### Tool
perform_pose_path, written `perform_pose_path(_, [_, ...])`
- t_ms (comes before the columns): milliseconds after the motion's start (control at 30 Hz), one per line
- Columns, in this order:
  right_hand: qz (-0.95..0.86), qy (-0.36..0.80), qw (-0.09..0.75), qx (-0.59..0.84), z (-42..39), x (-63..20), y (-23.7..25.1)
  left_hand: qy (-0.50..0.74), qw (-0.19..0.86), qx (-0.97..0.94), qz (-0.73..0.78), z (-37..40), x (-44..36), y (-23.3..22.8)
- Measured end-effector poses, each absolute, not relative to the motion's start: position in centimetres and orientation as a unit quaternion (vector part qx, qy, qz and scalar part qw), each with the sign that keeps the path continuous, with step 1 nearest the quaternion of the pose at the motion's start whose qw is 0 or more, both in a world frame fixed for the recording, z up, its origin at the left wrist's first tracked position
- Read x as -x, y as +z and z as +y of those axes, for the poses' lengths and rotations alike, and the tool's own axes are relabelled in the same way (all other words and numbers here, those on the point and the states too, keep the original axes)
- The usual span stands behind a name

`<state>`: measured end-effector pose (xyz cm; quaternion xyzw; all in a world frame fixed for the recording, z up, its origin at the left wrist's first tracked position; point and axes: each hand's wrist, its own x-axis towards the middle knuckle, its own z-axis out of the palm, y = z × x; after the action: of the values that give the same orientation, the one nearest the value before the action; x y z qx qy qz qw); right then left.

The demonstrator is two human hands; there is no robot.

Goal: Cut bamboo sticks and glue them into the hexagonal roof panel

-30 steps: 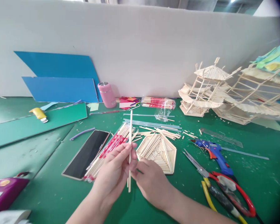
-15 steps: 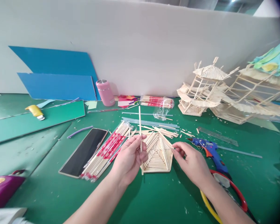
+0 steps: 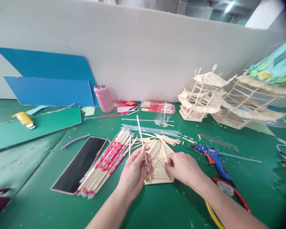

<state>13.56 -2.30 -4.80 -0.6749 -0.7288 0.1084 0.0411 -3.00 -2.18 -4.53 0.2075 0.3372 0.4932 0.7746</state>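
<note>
My left hand (image 3: 135,168) is closed around a thin wooden stick (image 3: 140,131), which leans slightly left with its upper end free. Just right of it, a hexagonal panel of wooden sticks (image 3: 159,178) lies on the green table. Over the panel's right side is my right hand (image 3: 184,168), fingers pinched at the lower end of another wooden stick (image 3: 164,153) that slants across the panel. The fingertips and that stick's end are partly hidden. Loose sticks (image 3: 170,140) lie behind the panel.
A blue glue gun (image 3: 213,156) and red-handled scissors (image 3: 240,195) lie at right. Bagged sticks (image 3: 107,162) and a phone (image 3: 79,165) lie at left. Behind stand a pink flask (image 3: 104,99) and a stick-built pavilion (image 3: 200,98); more glue sticks (image 3: 152,128) lie midway.
My right hand has moved left from the panel's right edge onto the slanting stick. The stick in my left hand now tilts left instead of standing nearly upright. The view has shifted slightly.
</note>
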Motion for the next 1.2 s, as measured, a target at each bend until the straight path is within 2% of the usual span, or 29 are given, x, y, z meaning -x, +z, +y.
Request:
perform_pose_path(267, [-0.717,0.151,0.113,0.671,-2.8,-14.1,-3.2,0.475,0.787,-0.211,0.333,-2.6,2.7,-4.5])
perform_pose_path(433, [-0.678,0.343,0.281,0.587,-4.2,-13.3,-2.4,0.451,0.797,-0.207,0.344,-3.0,2.4,-4.5])
perform_pose_path(567, [-0.655,0.431,0.318,0.532,-4.9,-12.1,-2.9,0.465,0.797,-0.179,0.340,-3.0,2.4,-4.5])
perform_pose_path(900, [-0.644,0.464,0.335,0.507,-5.3,-11.0,-5.0,0.455,0.810,-0.161,0.333,-3.0,2.1,-5.3])
perform_pose_path(1000, [-0.618,0.473,0.364,0.512,-5.4,-11.3,-5.4,0.452,0.806,-0.174,0.341,-3.2,2.1,-5.3])
perform_pose_path(1200, [-0.592,0.424,0.410,0.549,-5.5,-12.5,-5.1,0.429,0.792,-0.244,0.359,-3.4,2.2,-5.3])
